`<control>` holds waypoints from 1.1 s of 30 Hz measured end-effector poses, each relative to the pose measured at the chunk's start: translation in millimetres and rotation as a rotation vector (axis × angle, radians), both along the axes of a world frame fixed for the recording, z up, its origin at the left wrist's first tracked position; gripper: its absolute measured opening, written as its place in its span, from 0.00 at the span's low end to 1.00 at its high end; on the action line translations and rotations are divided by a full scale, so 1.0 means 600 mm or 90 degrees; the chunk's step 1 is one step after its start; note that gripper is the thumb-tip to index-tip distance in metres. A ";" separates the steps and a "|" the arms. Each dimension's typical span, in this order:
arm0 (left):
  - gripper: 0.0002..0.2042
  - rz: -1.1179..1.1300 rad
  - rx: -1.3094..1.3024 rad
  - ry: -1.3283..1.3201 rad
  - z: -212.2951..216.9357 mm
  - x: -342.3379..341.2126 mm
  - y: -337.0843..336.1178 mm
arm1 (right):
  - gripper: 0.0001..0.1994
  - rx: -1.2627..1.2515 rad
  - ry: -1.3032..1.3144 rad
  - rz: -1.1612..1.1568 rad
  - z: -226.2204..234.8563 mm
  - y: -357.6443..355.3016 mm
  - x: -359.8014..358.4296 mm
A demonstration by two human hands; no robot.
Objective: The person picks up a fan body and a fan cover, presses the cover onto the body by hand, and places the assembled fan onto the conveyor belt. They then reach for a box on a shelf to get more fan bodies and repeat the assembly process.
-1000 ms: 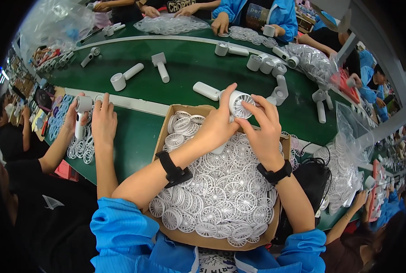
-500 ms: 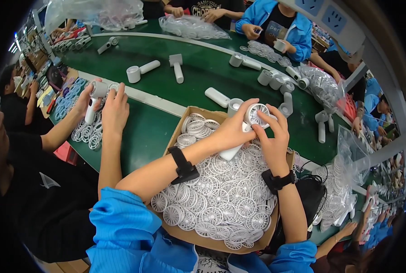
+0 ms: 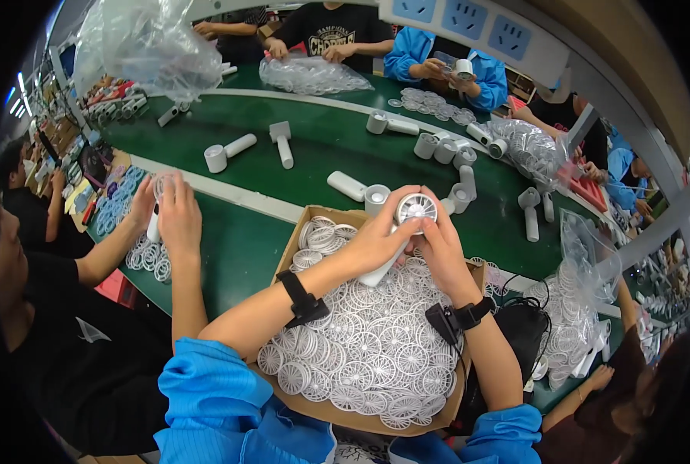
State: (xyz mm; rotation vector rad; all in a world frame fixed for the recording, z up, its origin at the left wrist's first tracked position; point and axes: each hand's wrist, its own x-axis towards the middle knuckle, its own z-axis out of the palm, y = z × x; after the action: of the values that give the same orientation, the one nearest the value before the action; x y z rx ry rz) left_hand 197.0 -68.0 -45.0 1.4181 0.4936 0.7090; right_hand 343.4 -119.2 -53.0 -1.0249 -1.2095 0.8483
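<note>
A white handheld fan (image 3: pixel 417 207) is gripped between both my hands above the box, its round slotted grille facing up. My left hand (image 3: pixel 382 238) wraps the fan from the left, with the thumb by the grille rim. From the other side, my right hand (image 3: pixel 442 249) closes round the fan head. The white handle (image 3: pixel 380 272) slants down toward the left, partly covered by my left hand. Below lies an open cardboard box (image 3: pixel 284 267) heaped with round white spoked grilles (image 3: pixel 360 340).
More white fan bodies (image 3: pixel 349 185) lie on the green belt (image 3: pixel 314 166) ahead. At left, a co-worker's hands (image 3: pixel 176 213) hold a white part over loose rings. A plastic bag of grilles (image 3: pixel 569 317) and black cables (image 3: pixel 534 309) are at right. A socket strip (image 3: pixel 476 31) hangs overhead.
My right hand's fingers have moved from the grille's front to round the fan head, and the fan sits slightly lower and left in view. The co-worker's hands at left have drawn together.
</note>
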 end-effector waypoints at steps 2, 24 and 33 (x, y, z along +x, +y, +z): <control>0.23 0.001 -0.018 -0.002 0.004 0.005 -0.001 | 0.23 -0.077 0.159 0.093 0.002 -0.004 0.004; 0.37 0.105 0.051 0.101 0.016 0.006 0.027 | 0.19 -0.090 0.104 0.039 -0.015 0.001 0.003; 0.36 0.301 0.424 0.731 -0.061 -0.078 0.251 | 0.23 -0.008 -0.767 0.211 -0.047 -0.040 -0.010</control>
State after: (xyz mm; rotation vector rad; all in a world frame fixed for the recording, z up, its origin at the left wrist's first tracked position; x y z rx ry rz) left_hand 150.0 82.3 -81.3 2.3312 1.6323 0.3504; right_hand 337.5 -143.4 -81.1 -1.4164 -2.4307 0.4239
